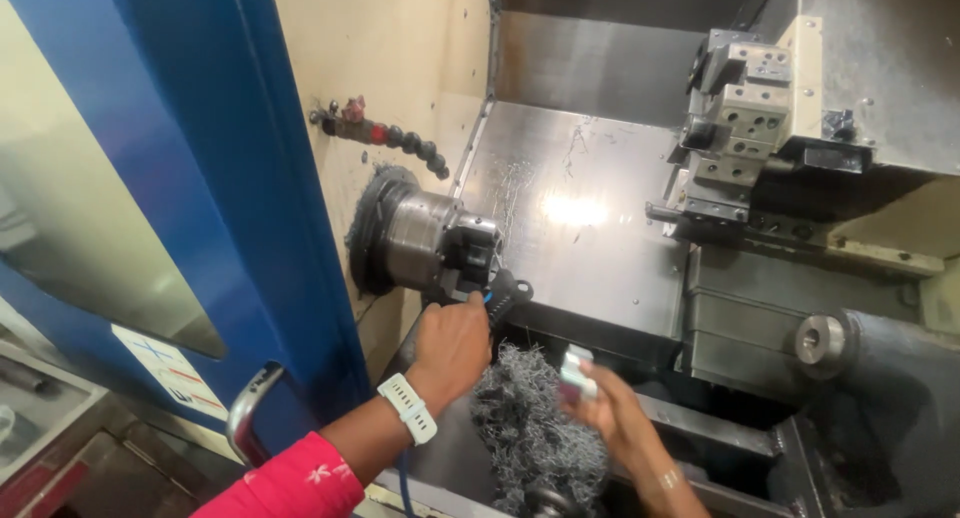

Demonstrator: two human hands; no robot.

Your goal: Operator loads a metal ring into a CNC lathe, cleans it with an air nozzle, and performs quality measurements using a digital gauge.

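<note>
Chuck (425, 240) (axis pointing right) is met at its face by the black tool (507, 293) gripped in the left hand (452, 345), while the right hand (612, 410), lower right, seemingly pinches a small pale part (577, 372).

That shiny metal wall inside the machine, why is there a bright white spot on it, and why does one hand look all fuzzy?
In the head view, the slanted grey steel panel mirrors a lamp, so glare whitens one patch; the right hand with its small white-and-pink object is smeared, likely by motion; the left hand at the round steel chuck looks sharper.
</note>
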